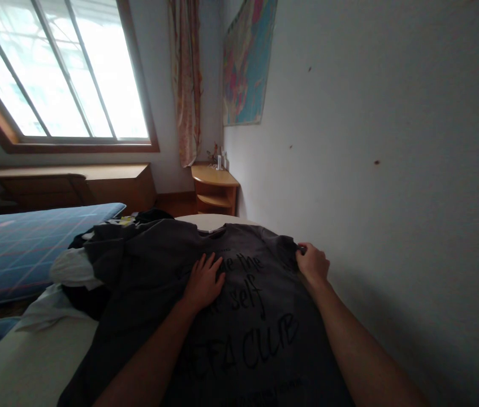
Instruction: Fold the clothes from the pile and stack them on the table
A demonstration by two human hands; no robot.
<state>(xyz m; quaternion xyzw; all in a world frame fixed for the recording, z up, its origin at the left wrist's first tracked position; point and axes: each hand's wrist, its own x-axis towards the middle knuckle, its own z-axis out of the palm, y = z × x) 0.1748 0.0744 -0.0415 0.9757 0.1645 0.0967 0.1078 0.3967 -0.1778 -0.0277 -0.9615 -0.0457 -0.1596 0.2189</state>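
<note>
A dark grey T-shirt [264,333] with black lettering lies spread face up on a pale table [31,367]. My left hand [203,281] rests flat on the shirt's chest, fingers stretched out over the print. My right hand [312,264] is at the shirt's right shoulder, its fingers pinched on the sleeve edge there. The collar points away from me.
A heap of dark and white clothes [90,265] lies on the table to the left of the shirt. A bed with a blue cover [18,249] stands further left. The white wall [392,169] runs close along the right. A wooden corner shelf [215,189] stands behind the table.
</note>
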